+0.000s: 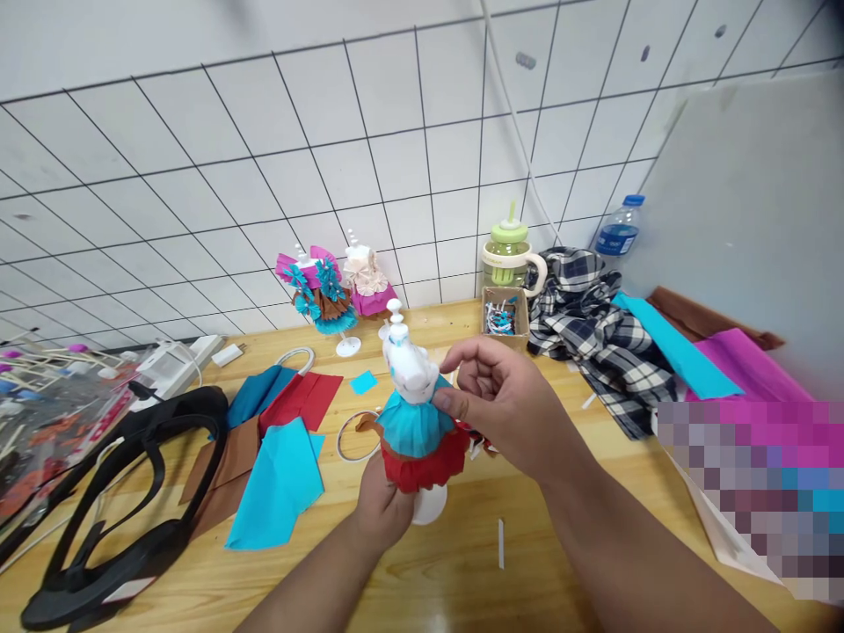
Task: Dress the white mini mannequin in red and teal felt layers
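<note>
My left hand (382,505) grips from below a small dress-form doll (412,413), a white mannequin wearing a teal paper ruffle over a red paper skirt, on a round white base. My right hand (505,400) pinches the doll at its waist, thumb and fingers closed on the teal ruffle. Two finished paper-dressed dolls stand near the wall: a teal, pink and brown one (323,294) and a cream and magenta one (366,277).
Teal, red and brown paper sheets (277,466) lie at left, beside a black curved frame (125,519) and a clear box of sticks (46,404). A small box of scraps (505,318), a green-lidded cup (509,255), a plaid cloth (586,325), a water bottle (620,227) and coloured sheets (712,360) sit at right.
</note>
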Demonstrator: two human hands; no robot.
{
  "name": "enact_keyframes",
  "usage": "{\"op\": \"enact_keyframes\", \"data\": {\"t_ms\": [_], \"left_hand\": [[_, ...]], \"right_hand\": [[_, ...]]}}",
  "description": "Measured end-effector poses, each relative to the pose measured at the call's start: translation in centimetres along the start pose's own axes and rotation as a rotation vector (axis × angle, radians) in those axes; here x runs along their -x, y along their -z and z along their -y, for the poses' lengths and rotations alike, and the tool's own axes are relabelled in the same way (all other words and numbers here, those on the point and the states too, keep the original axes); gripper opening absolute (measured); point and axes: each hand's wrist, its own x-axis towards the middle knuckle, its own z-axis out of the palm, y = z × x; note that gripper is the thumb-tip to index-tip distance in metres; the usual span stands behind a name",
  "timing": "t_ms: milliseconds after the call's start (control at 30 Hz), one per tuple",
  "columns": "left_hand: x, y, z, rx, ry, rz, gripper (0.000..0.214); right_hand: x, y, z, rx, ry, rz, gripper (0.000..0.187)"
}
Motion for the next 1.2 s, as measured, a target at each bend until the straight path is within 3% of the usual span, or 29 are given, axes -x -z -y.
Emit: {"op": "enact_keyframes", "data": {"t_ms": [167, 267, 467, 900, 1000, 1200], "left_hand": [[-0.1, -1.0, -0.8, 0.270, 0.110, -0.007, 0.042], [0.1, -1.2, -0.8, 0.377, 0.147, -0.008, 0.037], [0.5, -0.9, -0.2, 0.462, 0.163, -0.031, 0.027], [-0.7, -0.1, -1.5, 0.218, 0.054, 0.064, 0.041], [-0.8, 0.3, -1.0, 0.096, 0.100, 0.081, 0.044], [-1.6, 0.0, -0.4, -0.003, 0.320, -0.163, 0.041]], "right_hand": [[0.5, -1.0, 0.2, 0.153, 0.172, -0.193, 0.024], [0.9, -1.3, 0.5, 0.243, 0.265, -0.173, 0.011], [1.2, -1.6, 0.5, 0.367, 0.342, -0.155, 0.015], [1.1, -1.4, 0.5, 0.382, 0.326, -0.168, 0.003], [0.4, -1.1, -0.3, 0.418, 0.305, -0.187, 0.005], [-1.3, -0.2, -2.1, 0.468, 0.266, -0.324, 0.017]]}}
